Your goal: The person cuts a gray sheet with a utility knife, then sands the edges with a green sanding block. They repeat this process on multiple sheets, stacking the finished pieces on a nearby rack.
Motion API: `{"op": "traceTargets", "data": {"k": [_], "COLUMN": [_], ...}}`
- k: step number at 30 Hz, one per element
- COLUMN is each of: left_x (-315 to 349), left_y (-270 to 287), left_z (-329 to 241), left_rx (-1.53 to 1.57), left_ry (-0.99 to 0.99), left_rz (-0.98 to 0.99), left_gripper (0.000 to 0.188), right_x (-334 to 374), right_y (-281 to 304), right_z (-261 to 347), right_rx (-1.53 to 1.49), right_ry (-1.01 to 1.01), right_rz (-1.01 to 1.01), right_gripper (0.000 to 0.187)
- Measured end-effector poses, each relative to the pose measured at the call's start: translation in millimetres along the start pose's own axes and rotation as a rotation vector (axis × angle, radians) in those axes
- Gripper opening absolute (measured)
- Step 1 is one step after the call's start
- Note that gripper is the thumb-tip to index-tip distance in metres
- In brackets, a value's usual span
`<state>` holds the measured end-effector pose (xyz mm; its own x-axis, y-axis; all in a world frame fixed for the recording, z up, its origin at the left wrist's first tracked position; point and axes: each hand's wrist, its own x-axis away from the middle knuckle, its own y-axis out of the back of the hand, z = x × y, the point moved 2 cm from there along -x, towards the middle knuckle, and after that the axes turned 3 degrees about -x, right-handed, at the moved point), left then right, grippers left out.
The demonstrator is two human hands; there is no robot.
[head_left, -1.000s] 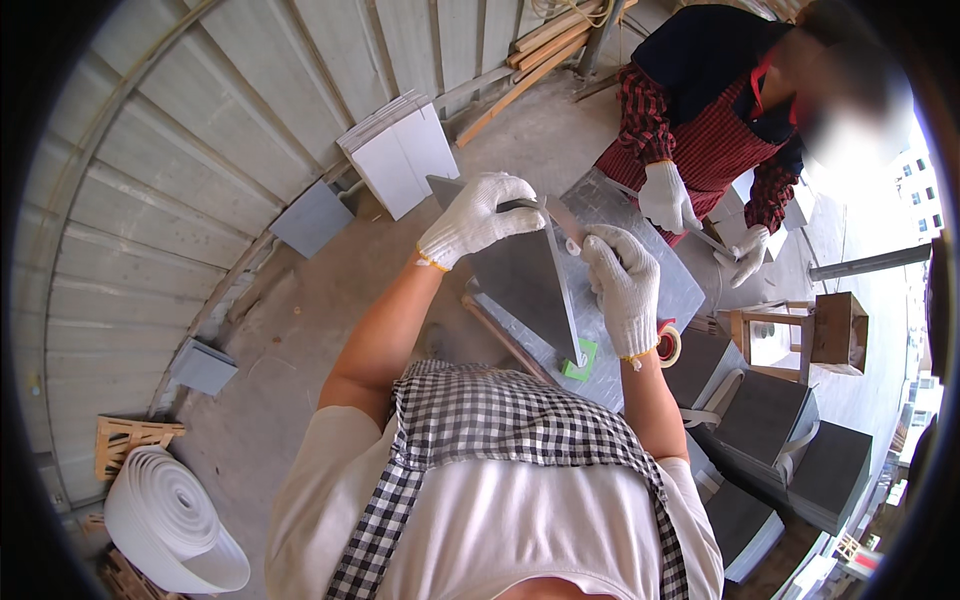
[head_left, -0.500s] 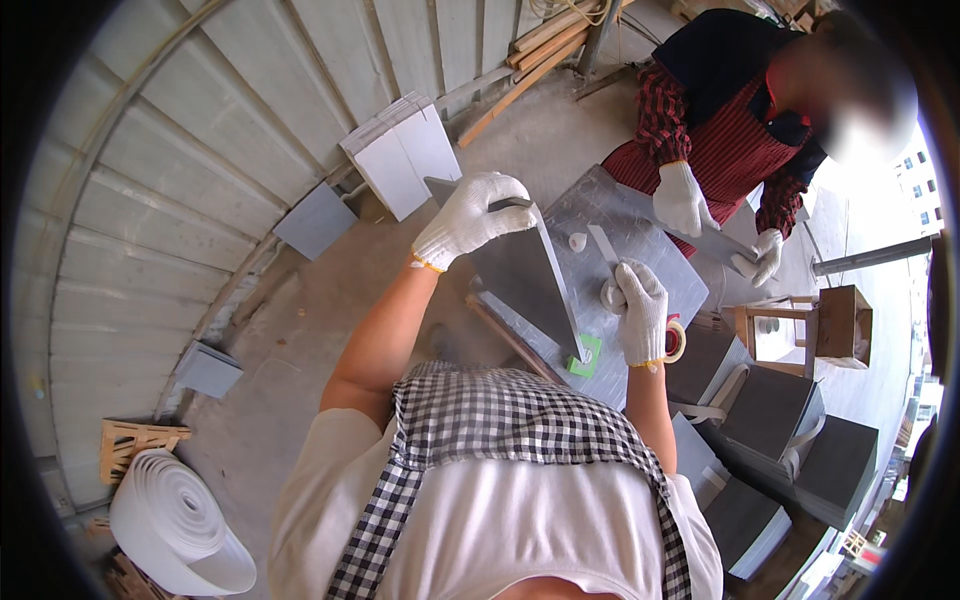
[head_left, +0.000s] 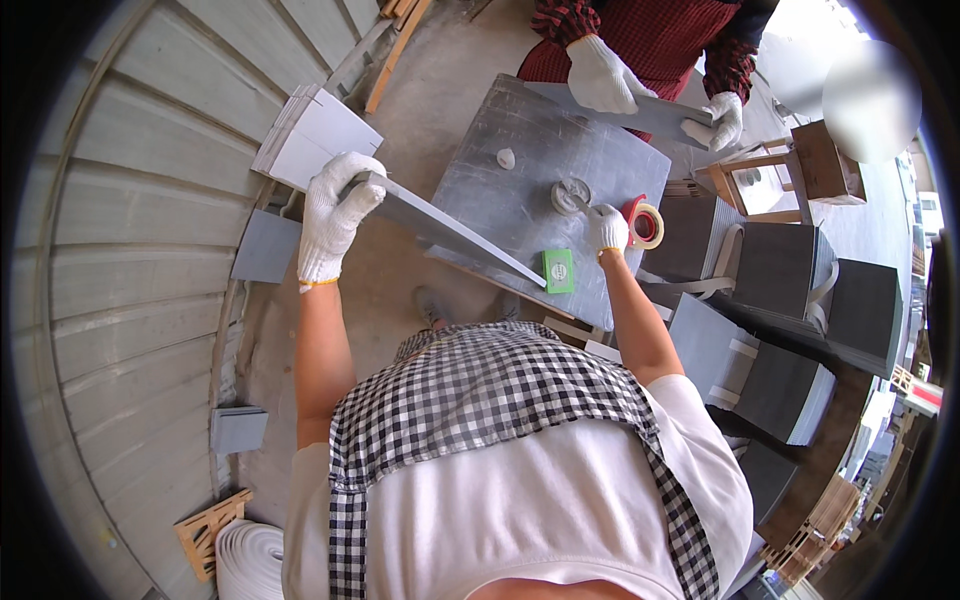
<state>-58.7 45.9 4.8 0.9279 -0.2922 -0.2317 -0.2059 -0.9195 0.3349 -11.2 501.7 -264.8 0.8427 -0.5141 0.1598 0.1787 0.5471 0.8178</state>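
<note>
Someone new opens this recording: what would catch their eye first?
Probably the black-and-white checked apron, spread just below the middle of the view. Next, the small bright-green box on the grey table, near one end of the grey panel whose other end the left hand grips. Across the table, a co-worker's dark red apron stands out at the upper edge.
</note>
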Motion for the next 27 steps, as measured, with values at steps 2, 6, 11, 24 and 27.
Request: {"op": "traceTargets", "data": {"k": [2,6,11,24,27], "left_x": [0,-1,1,-4,-4], "left_y": [0,3,7,14,17], "left_z": [0,0,0,7,5], "left_rx": [0.001,-0.015,-0.024,-0.096,-0.131], "left_ry": [-0.015,-0.062,-0.074,-0.1,-0.111], "left_rz": [-0.001,-0.012,-0.042,-0.051,-0.083], "left_gripper": [0.029,0.03,0.033,0.043,0.046], "right_x": [-6,-8,11,-29,-42], "right_y": [-9,-10,24,-102,-118], "right_z": [1,24,92,151,154], "right_rx": [0.091,0.297,0.415,-0.016,-0.027], "right_ry": [0.021,0.063,0.236,0.115,0.111], "right_rz": [0.06,0.116,0.043,0.162,0.168], "right_gripper": [0.037,0.045,0.043,0.068,0.066]}}
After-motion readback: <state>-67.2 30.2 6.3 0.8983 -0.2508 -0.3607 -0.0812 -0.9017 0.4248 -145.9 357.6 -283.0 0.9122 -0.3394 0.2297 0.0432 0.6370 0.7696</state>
